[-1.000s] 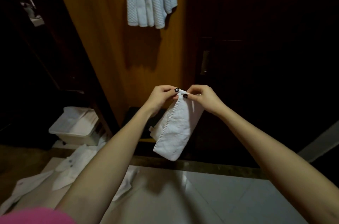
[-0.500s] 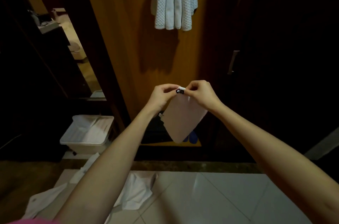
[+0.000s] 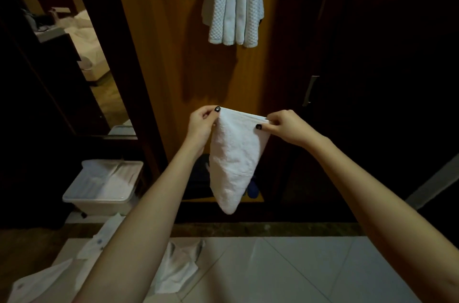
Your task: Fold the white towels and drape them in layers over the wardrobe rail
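Holding one small white towel (image 3: 236, 161) up in front of the wardrobe (image 3: 161, 54), well below the hung towels (image 3: 234, 4) at the far top. Pinching its top left corner between thumb and fingers of the left hand (image 3: 201, 126), and its top right corner likewise with the right hand (image 3: 285, 127); both clenched on cloth, neither loose. Stretched fairly taut along the top edge and hanging down to a narrow rounded tip, so seemingly folded or bunched rather than flat. Cannot see the rail itself, hidden at or above the top edge of the view.

Looks like mid-fold, with draping yet to come. Plenty to go wrong from here. Gripped only at two corners by fingertips, so easy to lose one corner while shifting grip for the next fold, dropping the towel onto the pale floor tiles (image 3: 298, 265) or onto the loose white cloths (image 3: 178, 270) lying near left. Folded in the air with no surface beneath, so likely to end up skewed, edges unmatched, and to sit lopsided on the stack. Lifted carelessly toward the rail, liable to brush the hung towels and drag a layer askew or off. Placed off-centre over the rail, liable to slide down under the heavier side. Worth minding too the white bin (image 3: 99, 193) at left, close underfoot if stepping nearer
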Tool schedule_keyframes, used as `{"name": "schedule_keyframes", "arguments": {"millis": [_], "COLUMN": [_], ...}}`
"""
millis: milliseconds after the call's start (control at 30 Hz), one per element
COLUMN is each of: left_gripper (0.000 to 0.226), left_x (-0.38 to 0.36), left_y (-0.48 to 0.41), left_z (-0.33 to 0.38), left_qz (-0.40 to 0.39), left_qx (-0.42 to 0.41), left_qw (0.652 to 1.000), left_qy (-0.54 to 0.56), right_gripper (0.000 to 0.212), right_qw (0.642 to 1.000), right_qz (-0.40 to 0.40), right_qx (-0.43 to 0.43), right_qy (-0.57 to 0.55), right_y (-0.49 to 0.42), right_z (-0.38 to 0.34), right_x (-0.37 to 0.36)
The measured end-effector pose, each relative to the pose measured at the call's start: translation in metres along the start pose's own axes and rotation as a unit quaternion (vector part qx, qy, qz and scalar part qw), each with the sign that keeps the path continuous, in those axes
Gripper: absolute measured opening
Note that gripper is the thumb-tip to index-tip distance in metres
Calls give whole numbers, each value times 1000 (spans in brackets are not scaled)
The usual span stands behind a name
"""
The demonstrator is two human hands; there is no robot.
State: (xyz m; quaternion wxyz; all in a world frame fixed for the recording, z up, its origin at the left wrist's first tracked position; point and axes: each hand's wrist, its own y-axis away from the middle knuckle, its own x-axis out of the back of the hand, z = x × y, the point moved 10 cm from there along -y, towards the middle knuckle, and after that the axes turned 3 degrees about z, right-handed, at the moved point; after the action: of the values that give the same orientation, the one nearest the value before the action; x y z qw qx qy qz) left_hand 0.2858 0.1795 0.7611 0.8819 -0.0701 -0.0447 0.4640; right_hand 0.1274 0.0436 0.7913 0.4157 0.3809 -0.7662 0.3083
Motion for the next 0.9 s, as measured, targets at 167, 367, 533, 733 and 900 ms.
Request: {"name": "schedule_keyframes", "arguments": {"millis": [167, 367, 533, 733, 900], "left_gripper": [13, 19, 15, 16, 16], "left_x": [12, 23, 29, 23, 15], "left_y": [5, 20, 43, 71, 92], "left_z": [-4, -14, -22, -27, -18], "left_qz": [22, 51, 63, 11, -69], "left_qx": [11, 25, 61, 97, 130], "left_qw": [1000, 998, 994, 978, 962], "left_qy": [7, 0, 68, 182, 228], "right_gripper": [40, 25, 21, 24, 42], "right_qw": [985, 934, 884, 808, 784], "right_qz": [127, 153, 95, 14, -28], "right_qx": [-10, -83, -85, -78, -67], "right_qy": [-114, -313, -449, -584, -617], "right_y": [8, 14, 38, 77, 97], "right_z": [-3, 1, -4, -20, -29], "right_x": [1, -9, -32, -60, -61]}}
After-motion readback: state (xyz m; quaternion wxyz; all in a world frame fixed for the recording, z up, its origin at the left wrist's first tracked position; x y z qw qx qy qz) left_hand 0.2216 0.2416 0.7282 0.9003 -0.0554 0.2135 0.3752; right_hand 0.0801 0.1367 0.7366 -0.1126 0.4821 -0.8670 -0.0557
